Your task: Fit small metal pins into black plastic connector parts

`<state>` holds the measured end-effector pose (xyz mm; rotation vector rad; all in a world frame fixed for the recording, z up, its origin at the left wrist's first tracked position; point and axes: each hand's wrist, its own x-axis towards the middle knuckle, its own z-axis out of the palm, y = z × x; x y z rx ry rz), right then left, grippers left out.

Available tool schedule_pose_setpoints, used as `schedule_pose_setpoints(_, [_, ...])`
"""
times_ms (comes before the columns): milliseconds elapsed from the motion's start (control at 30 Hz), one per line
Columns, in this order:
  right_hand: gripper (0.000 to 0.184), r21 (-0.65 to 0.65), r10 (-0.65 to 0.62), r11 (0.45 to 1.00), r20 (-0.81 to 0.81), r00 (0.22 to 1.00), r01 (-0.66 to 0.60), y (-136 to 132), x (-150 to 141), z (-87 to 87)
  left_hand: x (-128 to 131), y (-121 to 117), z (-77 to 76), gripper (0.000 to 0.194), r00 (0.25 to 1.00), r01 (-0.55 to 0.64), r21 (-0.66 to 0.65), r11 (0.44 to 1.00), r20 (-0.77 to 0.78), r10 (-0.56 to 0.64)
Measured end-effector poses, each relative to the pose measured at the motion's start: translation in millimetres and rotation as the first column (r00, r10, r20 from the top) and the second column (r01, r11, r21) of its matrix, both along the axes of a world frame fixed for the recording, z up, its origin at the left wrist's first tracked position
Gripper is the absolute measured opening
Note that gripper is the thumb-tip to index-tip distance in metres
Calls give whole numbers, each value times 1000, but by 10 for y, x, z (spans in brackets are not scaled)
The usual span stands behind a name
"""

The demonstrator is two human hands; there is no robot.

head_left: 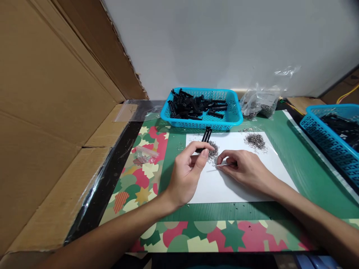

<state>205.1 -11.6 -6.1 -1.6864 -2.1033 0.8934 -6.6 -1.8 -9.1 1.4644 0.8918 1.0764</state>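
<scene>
My left hand (189,172) is closed on a slotted black plastic part (206,135), which points up and away from me, its lower end hidden by the fingers. In my right hand (242,166) is a pair of thin metal tweezers (224,164), pinched between thumb and fingers with the tip pointing left, low over the white sheet (207,190). A pile of tiny metal pins (213,150) lies on the sheet just beyond the two hands. Farther right on the sheet sits a second pile of pins (254,141).
A blue basket (202,123) of black parts stands at the back, beside clear bags of metal pieces (263,104). Another blue basket (333,138) is at right. A small clear bag (147,154) lies left on the patterned mat. Cardboard (42,130) walls the left side.
</scene>
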Motion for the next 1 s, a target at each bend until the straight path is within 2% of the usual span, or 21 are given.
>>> schedule_pose_setpoints(133, [9, 9, 5, 1000, -33, 999, -5, -8, 6, -14, -2, 4, -7, 22, 1000, 14, -20, 1000, -20, -14])
schedule_pose_setpoints(233, [11, 5, -18, 1000, -174, 985, 19, -16, 16, -27, -11, 5, -12, 23, 999, 26, -21, 999, -30, -26])
schedule_pose_setpoints(300, [15, -8, -39, 999, -332, 943, 38, -26, 23, -30, -20, 6, -6, 23, 999, 35, -29, 999, -27, -35])
schedule_pose_setpoints(400, [18, 16, -17, 999, -559, 829, 31, -52, 37, -18, -30, 6, 19, 25, 998, 61, -63, 996, -9, -62])
schedule_pose_setpoints(500, [8, 128, 71, 992, -676, 733, 22, -87, 53, 8, -20, -5, 47, 28, 980, 198, -170, 966, 62, -190])
schedule_pose_setpoints(567, [2, 208, 132, 978, -705, 697, 25, -104, 56, 25, -3, -20, 57, 31, 944, 323, -265, 909, 156, -290])
schedule_pose_setpoints(600, [6, 241, 158, 970, -710, 686, 25, -110, 54, 32, 6, -27, 59, 33, 925, 370, -301, 879, 203, -320])
schedule_pose_setpoints(700, [11, 306, 208, 952, -696, 687, 23, -116, 34, 47, 30, -39, 61, 34, 902, 419, -337, 843, 262, -344])
schedule_pose_setpoints(867, [15, 403, 214, 913, -616, 759, 70, -132, -1, 32, 55, -21, 80, 33, 935, 341, -267, 901, 194, -296])
schedule_pose_setpoints(1000, [20, 547, 251, 833, -515, 820, 89, -170, 9, -15, 51, -16, 93, 32, 953, 296, -247, 923, 150, -265])
